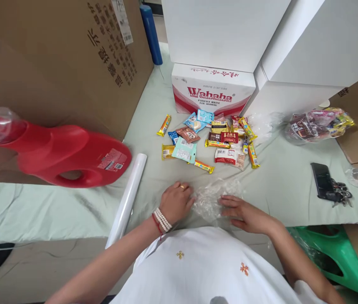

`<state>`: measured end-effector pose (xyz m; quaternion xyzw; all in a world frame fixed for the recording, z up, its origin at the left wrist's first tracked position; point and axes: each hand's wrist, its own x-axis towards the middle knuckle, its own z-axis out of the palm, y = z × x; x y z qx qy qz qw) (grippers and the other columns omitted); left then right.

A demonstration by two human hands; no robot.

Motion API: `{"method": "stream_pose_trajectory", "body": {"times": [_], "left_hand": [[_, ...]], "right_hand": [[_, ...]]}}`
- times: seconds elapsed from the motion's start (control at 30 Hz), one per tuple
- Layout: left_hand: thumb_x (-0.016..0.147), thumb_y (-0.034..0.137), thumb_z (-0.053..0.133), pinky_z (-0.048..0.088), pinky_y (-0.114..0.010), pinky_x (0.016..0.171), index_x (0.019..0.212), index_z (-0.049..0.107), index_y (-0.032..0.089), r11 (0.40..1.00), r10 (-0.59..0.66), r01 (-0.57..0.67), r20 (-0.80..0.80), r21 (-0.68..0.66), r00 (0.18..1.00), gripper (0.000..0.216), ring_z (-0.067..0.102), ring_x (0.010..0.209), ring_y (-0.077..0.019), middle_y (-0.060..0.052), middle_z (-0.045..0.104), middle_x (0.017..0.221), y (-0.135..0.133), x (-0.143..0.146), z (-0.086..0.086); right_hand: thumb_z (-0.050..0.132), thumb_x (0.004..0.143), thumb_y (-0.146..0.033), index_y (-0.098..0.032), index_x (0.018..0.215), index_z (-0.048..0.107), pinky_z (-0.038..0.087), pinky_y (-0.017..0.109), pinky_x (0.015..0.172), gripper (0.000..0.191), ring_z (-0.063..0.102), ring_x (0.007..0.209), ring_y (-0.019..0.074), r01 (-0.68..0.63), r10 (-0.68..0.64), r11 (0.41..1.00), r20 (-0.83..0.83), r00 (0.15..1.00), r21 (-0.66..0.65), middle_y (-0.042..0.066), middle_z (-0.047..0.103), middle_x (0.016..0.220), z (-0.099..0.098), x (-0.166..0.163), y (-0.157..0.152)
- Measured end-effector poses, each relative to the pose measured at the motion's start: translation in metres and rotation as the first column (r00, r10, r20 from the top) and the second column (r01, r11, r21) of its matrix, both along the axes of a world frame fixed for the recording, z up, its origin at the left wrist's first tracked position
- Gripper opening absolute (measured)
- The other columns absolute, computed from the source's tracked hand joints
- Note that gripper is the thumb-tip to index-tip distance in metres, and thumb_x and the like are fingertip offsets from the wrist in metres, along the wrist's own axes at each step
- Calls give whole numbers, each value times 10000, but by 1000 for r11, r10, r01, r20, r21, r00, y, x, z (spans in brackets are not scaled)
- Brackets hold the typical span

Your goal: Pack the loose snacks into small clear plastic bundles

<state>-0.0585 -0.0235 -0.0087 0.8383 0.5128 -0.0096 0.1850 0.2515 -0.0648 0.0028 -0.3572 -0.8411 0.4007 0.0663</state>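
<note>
A crumpled sheet of clear plastic film lies on the cloth-covered table close to my body. My left hand, with a ring and beaded bracelets, rests at the film's left side, fingers curled in and closed on its edge. On the opposite side, my right hand has its fingers stretched and apart, their tips touching the film. Beyond both hands is a loose spread of small wrapped snacks, among them a pale green packet, a brown packet, a red-and-white packet and several yellow sticks.
At left, a red detergent jug lies beside a white roll and a large carton. A Wahaha box stands behind the snacks. Rightward are a bag of snacks, a phone and keys. A green stool is below.
</note>
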Motion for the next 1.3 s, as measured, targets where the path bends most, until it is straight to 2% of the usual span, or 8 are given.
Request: {"method": "stream_pose_trajectory", "body": {"times": [0.17,0.3,0.53,0.67,0.8,1.07,1.17,1.3], "left_hand": [[835,464,752,520,-498,1067,1515,507,253,989,48,-42,40,-144,998,753,463,1435,-351,-144,409,1633,-1,-12,-3],[826,436,762,553,-500,1052,1541,483,306,971,43,-18,102,-240,994,778,464,1456,-355,-112,298,1700,-9,-23,-3],[1062,444,317,601,-377,986,860,811,224,941,323,-245,403,-234,856,578,722,1160,-226,-74,721,1338,-14,-35,-20],[1000,405,472,626,-401,883,675,719,218,945,301,-246,279,-214,912,449,751,1089,-258,-66,698,1374,-12,-28,-22],[906,256,568,619,-412,910,1053,745,240,964,182,-126,233,-235,955,231,684,1240,-269,-53,503,1585,-12,-32,-15],[921,240,555,586,-418,1011,1368,645,260,956,193,-110,304,-270,933,456,648,1292,-277,-84,459,1619,-23,-44,-12],[958,286,524,609,-429,961,1462,564,275,947,233,-183,175,-263,957,505,638,1308,-293,-76,371,1670,-27,-40,-13],[970,403,549,594,-425,989,1549,452,279,941,243,-206,110,-268,964,600,612,1342,-304,-87,302,1699,-26,-35,-8]], "right_hand": [[503,1027,-368,-264,1302,696,494,502,1064,352,585,1251,313,442,-477,862,100,873,248,107,664,1342,21,15,79],[747,870,-438,-144,1411,598,463,547,1015,634,498,1231,423,382,-564,801,366,741,460,222,600,1353,12,-20,146],[768,827,-388,-175,1339,632,459,466,1011,571,548,1150,343,514,-586,800,215,782,311,163,649,1207,-9,-22,120],[741,802,-520,-181,1254,672,505,387,892,569,641,976,265,811,-812,583,-44,581,-50,88,713,1116,-1,24,120],[718,797,-559,-167,1132,710,488,334,805,516,619,820,210,927,-904,375,-224,363,-11,44,725,944,11,50,168],[712,791,-393,-154,1159,719,453,403,947,439,602,1011,283,578,-624,663,-75,778,475,112,710,1086,39,-2,261],[703,815,-351,-163,1084,736,453,351,879,331,607,939,266,314,-414,841,152,897,440,98,704,978,44,-9,242],[725,833,-372,-181,1292,663,468,351,869,502,599,1065,304,278,-439,872,389,810,403,145,670,1167,25,12,186]]}}
